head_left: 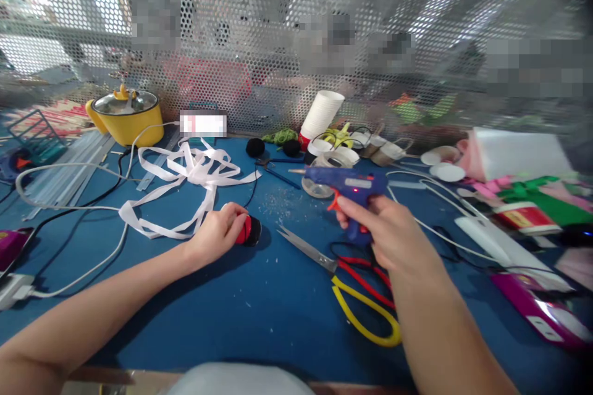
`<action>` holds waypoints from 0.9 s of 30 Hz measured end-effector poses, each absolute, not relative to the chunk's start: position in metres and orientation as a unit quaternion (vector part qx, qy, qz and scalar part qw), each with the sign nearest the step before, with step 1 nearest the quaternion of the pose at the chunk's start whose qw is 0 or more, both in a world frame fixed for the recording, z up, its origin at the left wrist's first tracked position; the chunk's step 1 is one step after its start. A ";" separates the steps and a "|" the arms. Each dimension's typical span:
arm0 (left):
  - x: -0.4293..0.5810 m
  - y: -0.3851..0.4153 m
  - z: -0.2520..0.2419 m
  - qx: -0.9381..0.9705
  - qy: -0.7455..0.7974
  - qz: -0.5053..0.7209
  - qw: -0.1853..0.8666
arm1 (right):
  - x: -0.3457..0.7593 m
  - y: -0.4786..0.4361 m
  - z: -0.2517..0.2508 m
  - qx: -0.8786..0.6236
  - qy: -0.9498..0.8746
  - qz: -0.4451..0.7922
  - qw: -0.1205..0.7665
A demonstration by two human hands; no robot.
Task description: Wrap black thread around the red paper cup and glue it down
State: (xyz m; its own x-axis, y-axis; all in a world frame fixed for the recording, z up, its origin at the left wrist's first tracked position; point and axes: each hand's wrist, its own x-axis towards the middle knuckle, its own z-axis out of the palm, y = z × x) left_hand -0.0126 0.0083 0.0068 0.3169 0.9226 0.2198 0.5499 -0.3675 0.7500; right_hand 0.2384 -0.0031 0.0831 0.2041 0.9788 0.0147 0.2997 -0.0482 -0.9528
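My left hand (222, 229) is closed on a small red and black round object (248, 229) that rests on the blue table (259, 315). My right hand (386, 231) grips the handle of a blue hot glue gun (345, 184), with a finger by the orange trigger. The gun's nozzle points left, above the table, and a red light shows on its side. Tangled white ribbon (185, 176) lies just behind my left hand. Scissors with red and yellow handles (352, 287) lie between my arms, their blades pointing up and left.
A yellow pot with a glass lid (125, 114) stands at the back left. White cables (69, 179) cross the left side. A stack of paper cups (322, 114), tape rolls (327, 163), black pompoms (254, 147) and coloured craft material (532, 191) crowd the back and right. A perforated screen (296, 24) closes the far edge.
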 end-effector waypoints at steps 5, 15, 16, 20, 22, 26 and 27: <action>-0.013 0.007 0.006 0.762 0.481 0.332 0.279 | 0.255 0.041 0.100 -0.631 -0.428 0.393 0.513; -0.013 0.007 0.006 0.759 0.479 0.332 0.289 | 0.277 0.081 0.098 -0.696 -0.391 0.445 0.406; -0.013 0.007 0.006 0.759 0.479 0.331 0.290 | 0.277 0.081 0.098 -0.702 -0.393 0.442 0.397; -0.013 0.007 0.007 0.756 0.482 0.331 0.294 | 0.281 0.074 0.103 -0.734 -0.421 0.392 0.362; -0.013 0.008 0.007 0.758 0.479 0.334 0.291 | 0.284 0.067 0.109 -0.769 -0.442 0.291 0.359; -0.012 0.008 0.006 0.765 0.473 0.337 0.279 | 0.278 0.041 0.118 -0.780 -0.485 0.058 0.392; -0.013 0.008 0.006 0.770 0.468 0.335 0.275 | 0.271 0.033 0.116 -0.750 -0.524 0.013 0.404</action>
